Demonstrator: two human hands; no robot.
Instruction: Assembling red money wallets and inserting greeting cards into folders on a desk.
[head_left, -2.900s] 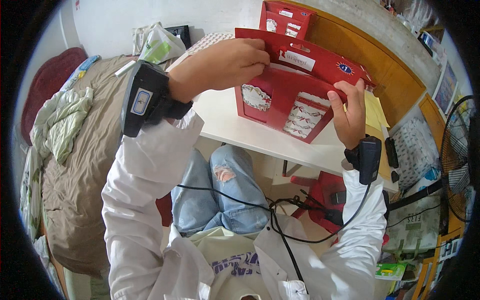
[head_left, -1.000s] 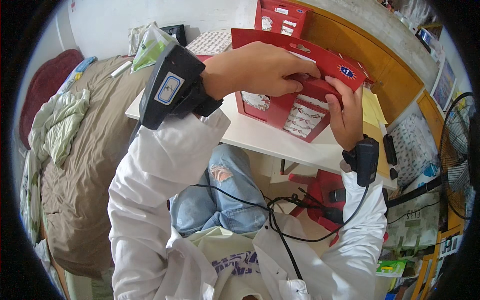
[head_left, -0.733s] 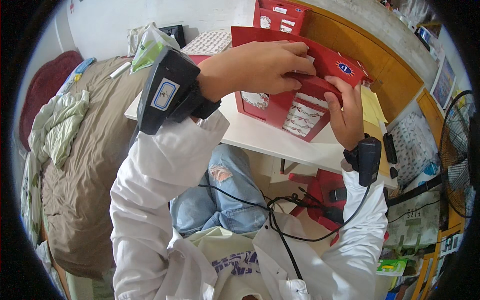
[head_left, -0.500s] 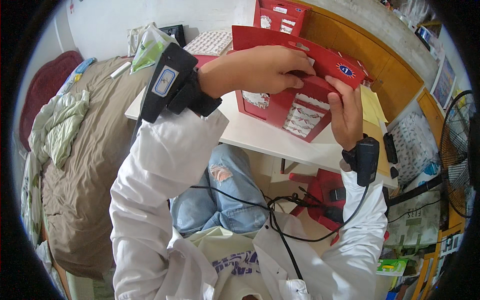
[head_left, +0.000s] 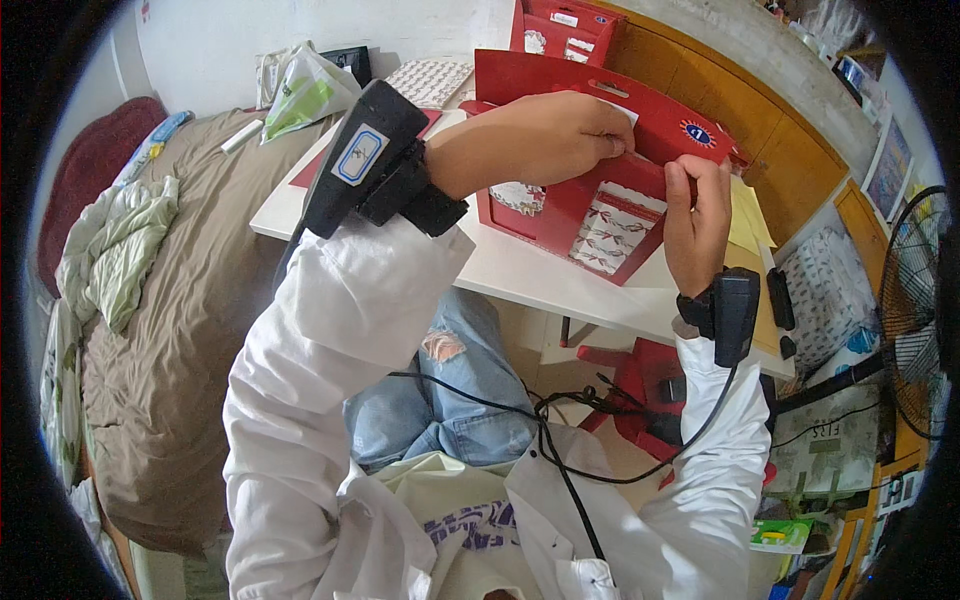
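While the right hand [head_left: 700,222] pinches the red box [head_left: 557,222] near one corner, the curled left hand [head_left: 560,135], its hold unclear, should press lightly, avoiding creases.

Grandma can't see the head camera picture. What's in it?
A person's left hand and right hand are at the upper edge of a red windowed box on a white table. Another red box is behind; a bed is at left, a black fan at right.
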